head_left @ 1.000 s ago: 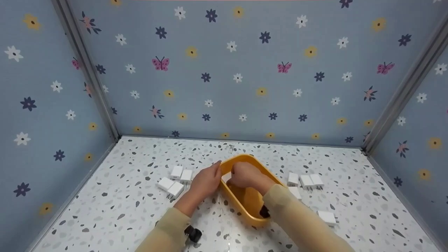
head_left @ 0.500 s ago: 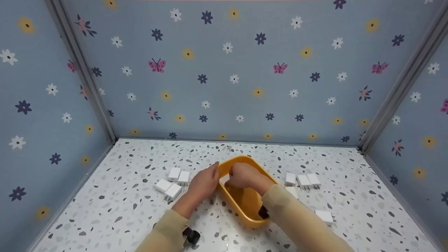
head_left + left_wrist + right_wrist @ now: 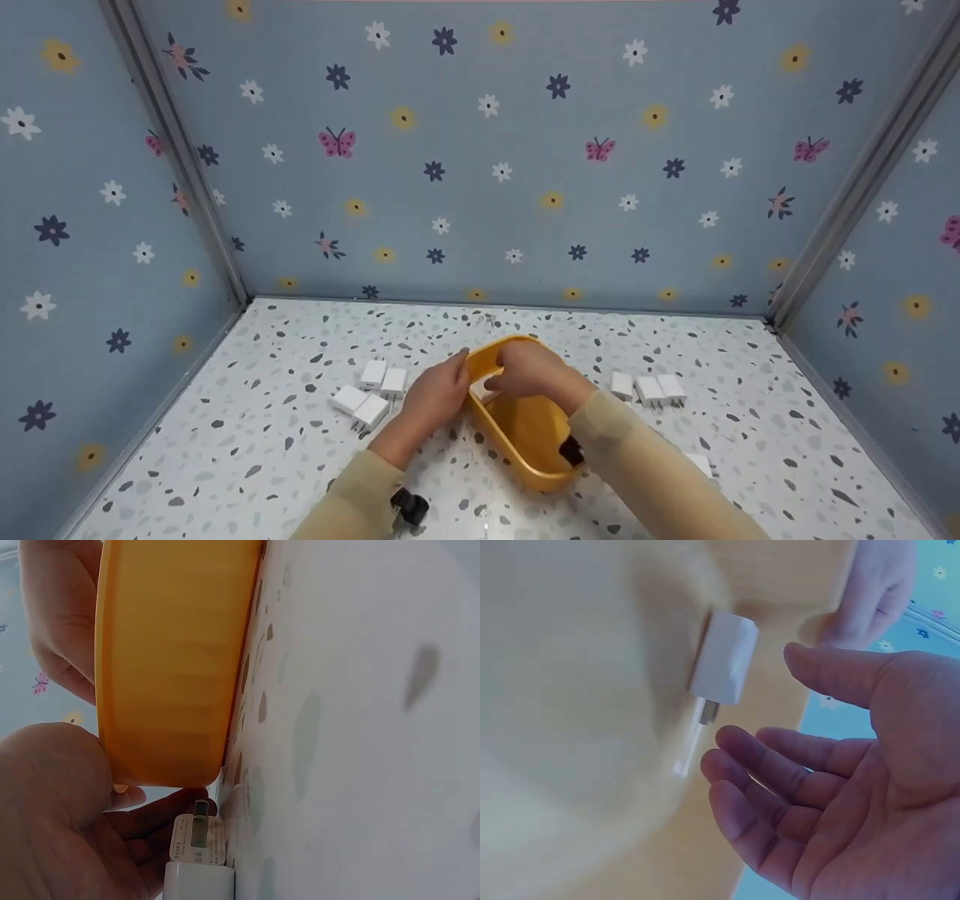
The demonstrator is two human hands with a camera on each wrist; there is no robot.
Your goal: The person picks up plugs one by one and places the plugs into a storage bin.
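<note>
A yellow plastic bin (image 3: 536,435) stands slanted on the speckled table. My left hand (image 3: 437,390) grips its left far corner, with the thumb at the rim. Inside the bin's far end my right hand (image 3: 534,369) reaches down. Its fingers (image 3: 739,814) are loosely bent, and nothing lies between them and the thumb in the right wrist view. A white plug-in charger (image 3: 724,658) lies in the bin just beyond those fingertips, apart from them. Close by the left hand's fingers, outside the bin, is another white charger (image 3: 199,881) with its prongs showing.
Several white chargers (image 3: 371,409) lie in a group left of the bin. More chargers (image 3: 651,390) lie to its right, one of them (image 3: 699,463) partly behind the right sleeve. Flower-patterned walls (image 3: 487,150) enclose the table at the back and sides.
My right hand has risen slightly inside the bin, and its forearm has shifted a little right, now covering a charger beside the bin. My left hand keeps its grip on the bin.
</note>
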